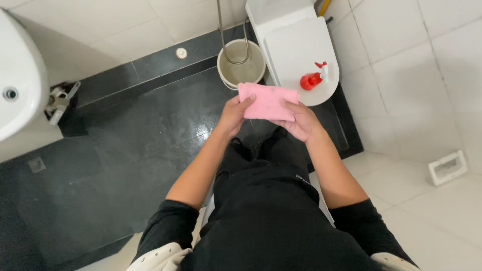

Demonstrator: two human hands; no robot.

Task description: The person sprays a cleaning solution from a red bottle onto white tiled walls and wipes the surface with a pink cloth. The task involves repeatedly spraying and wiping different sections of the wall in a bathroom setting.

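The person stands over a dark wet floor (125, 150) and holds a pink cloth (267, 102) in front of the body with both hands. The left hand (233, 115) is closed on the cloth's edge at 9 o'clock, thumb on top and fingers curled underneath. The right hand (303, 122) grips the cloth's lower corner at 4 o'clock, thumb pressed on the upper face and the remaining fingers tucked under, so the cloth is spread flat between the two hands. Just beyond the cloth, at 1 o'clock from it, a red spray bottle (314, 79) with a white trigger head lies on its side on the closed white toilet lid (296, 47). At 11 o'clock from the cloth a pale bucket (241, 63) stands on the floor, touching the toilet's side, with a metal hose looping into it. A white basin (20, 80) shows at the picture's 9 o'clock edge. At 3 o'clock, on the light tiles, lies a small white rectangular holder (447, 167), well apart from the hands.
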